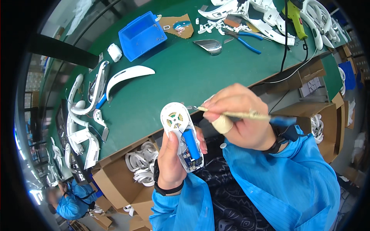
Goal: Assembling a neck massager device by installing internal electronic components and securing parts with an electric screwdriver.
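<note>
My left hand point(171, 165) is wrapped around an opened white plastic device housing point(166, 115), held upright over the table's near edge. In its round end sits a slotted disc with coppery segments point(175, 119). Below that lie a blue cylindrical battery point(191, 144) and a circuit board point(189, 161), both exposed. My right hand point(243, 115) pinches a slim tool with a cream shaft point(246, 114), a blue rear end and a thin metallic tip. That tip is close beside the housing's upper right rim; whether it touches, I cannot tell. Pale coverings wrap some right fingers.
On the green table point(169, 82) stand a blue bin point(142, 36), a cardboard scrap point(185, 25), blue-handled pliers point(248, 41), a yellow-green glue gun point(296, 17) and many white curved parts point(129, 77). Cardboard boxes point(115, 183) flank me below. Another person point(75, 200) is at lower left.
</note>
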